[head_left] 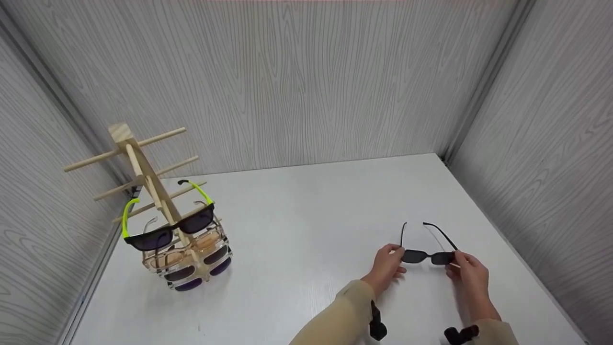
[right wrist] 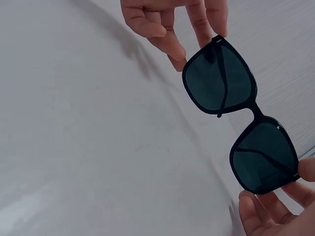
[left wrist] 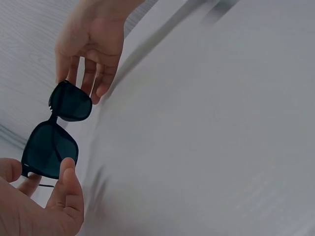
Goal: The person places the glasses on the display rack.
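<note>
Both hands grip a pair of black sunglasses (head_left: 414,256) at the right of the table, one at each end of the frame. My left hand (head_left: 385,267) pinches the left hinge corner, and my right hand (head_left: 473,277) pinches the right one. The temples are unfolded and point away from me. In the left wrist view the dark lenses (left wrist: 49,147) face the camera, with the left hand (left wrist: 42,211) low in the picture. The right wrist view shows the same sunglasses (right wrist: 219,81) tilted, the right hand (right wrist: 280,216) at the lower corner.
At the left stands a wooden eyewear rack (head_left: 120,133) with pegs on both sides. Black sunglasses with neon-green temples (head_left: 197,221) hang above several other pairs; its upper pegs are bare. The white table (head_left: 287,230) is enclosed by grey wood-grain panels (head_left: 268,81).
</note>
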{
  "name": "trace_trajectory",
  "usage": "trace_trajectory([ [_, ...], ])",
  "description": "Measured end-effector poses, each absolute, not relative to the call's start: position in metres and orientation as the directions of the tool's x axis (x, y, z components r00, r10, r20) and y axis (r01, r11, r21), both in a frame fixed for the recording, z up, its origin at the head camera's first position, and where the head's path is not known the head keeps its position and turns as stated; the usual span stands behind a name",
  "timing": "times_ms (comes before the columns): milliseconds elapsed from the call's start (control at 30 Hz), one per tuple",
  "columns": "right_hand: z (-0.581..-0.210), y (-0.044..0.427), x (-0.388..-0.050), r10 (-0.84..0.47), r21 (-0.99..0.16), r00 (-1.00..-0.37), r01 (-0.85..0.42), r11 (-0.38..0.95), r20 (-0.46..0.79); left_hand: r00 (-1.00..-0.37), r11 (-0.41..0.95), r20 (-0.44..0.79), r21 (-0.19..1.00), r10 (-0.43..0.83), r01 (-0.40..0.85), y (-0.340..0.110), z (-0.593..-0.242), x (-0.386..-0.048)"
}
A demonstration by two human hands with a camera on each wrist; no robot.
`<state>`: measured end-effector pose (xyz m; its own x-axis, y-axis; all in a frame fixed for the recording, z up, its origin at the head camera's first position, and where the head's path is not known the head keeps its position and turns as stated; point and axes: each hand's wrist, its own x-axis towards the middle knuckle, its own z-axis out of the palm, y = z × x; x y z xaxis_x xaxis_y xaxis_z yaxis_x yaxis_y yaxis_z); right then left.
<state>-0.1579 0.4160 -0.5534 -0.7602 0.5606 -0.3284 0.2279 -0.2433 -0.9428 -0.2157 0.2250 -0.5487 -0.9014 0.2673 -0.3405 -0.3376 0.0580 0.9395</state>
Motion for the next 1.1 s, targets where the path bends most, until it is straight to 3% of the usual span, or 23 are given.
trace_trajectory([
  [567,-0.546,0.394,-0.148,0.576,-0.965,-0.776,0.231,-0.122,-0.258,-0.895,0.046,-0.321,0.945,0.310,-0.323,0.198,-0.552,-0.211],
  [1100,-0.542,0.368,-0.143,0.511,-0.972,-0.829,0.171,-0.160,-0.230,-0.915,0.061,-0.263,0.964,0.306,-0.257,0.166,-0.554,-0.211],
])
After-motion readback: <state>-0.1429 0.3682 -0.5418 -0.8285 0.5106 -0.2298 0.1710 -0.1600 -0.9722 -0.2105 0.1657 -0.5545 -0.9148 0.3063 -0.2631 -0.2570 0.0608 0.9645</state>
